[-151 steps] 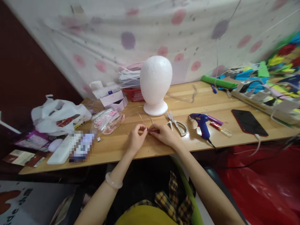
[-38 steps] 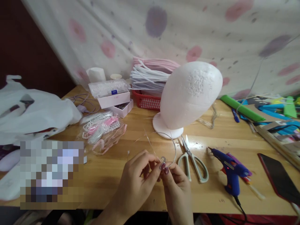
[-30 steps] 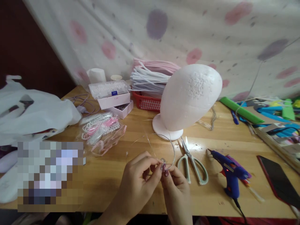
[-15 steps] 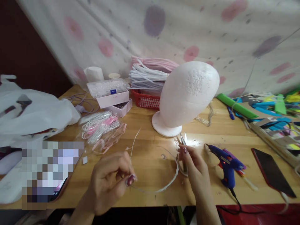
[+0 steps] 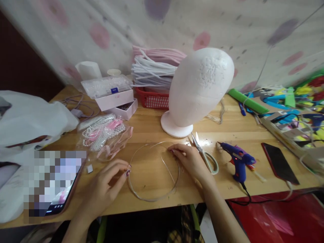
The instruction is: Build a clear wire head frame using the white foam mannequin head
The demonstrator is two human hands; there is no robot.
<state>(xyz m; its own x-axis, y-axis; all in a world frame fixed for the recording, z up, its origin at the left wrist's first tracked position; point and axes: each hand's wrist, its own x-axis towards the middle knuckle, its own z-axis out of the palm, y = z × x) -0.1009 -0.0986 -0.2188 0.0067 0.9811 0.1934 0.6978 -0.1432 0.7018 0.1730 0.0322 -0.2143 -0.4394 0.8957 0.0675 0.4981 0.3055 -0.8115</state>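
Observation:
A thin, pale wire hoop is held just over the table, near its front edge. My left hand pinches the hoop's left side between thumb and fingertips. At its upper right, my right hand has its fingertips closed on the wire. A loose wire end slants across the inside of the hoop. Just right of my right hand lie scissors with pale handles, blades partly apart. Beyond the hands a white foam head form stands tilted on its round base.
Right of the scissors lie a blue glue gun and a dark phone. Another phone and bagged pearl strands are at the left. Pink boxes and a red basket with pipe cleaners stand behind.
My right hand has released the scissors, now lying on the table, and moved left onto the wire. The wire forms a fuller loop, and my left hand has shifted left. The view has tilted down.

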